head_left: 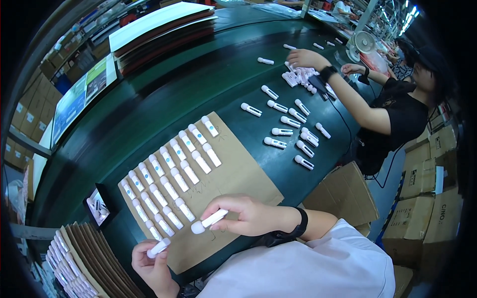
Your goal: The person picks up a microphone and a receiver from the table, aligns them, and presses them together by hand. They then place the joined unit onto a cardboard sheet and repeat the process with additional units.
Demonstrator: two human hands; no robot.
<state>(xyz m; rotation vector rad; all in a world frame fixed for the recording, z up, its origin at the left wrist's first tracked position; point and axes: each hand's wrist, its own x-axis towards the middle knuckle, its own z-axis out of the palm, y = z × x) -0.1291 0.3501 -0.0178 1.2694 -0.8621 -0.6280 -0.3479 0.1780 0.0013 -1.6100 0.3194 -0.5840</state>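
Brown cardboard sheet (238, 171) lies flat on a dark green table (164, 94), and everything else is placed from it. On the sheet's far-left half sit two neat diagonal rows of small white capsule-shaped devices (171, 171), side by side and all turned the same way, likely so they can be counted or checked at a glance; the sheet's near-right half is bare.

Over the sheet's near edge, the right hand (243, 213) is curled shut, pinching one white device (208, 220) between thumb and fingers, its rounded head pointing left toward the rows. Just off the sheet's near-left corner, the left hand (151, 263) is closed around a second white device (159, 247), held upright-ish in the fist. A black band circles the right wrist.

Beyond the sheet's far-right side, more loose devices (293, 131) lie scattered on the table, and another person's hand (305, 58) rests on a small heap of them. A stack of flat boards (159, 30) sits far beyond the sheet; a small desk fan (362, 44) stands at the far right.

To the sheet's near left, more cardboard sheets stand on edge beside filled rows of devices (62, 263), cut off by the frame. A small dark tray (99, 206) there holds something too small to make out. The devices' markings are blurred.
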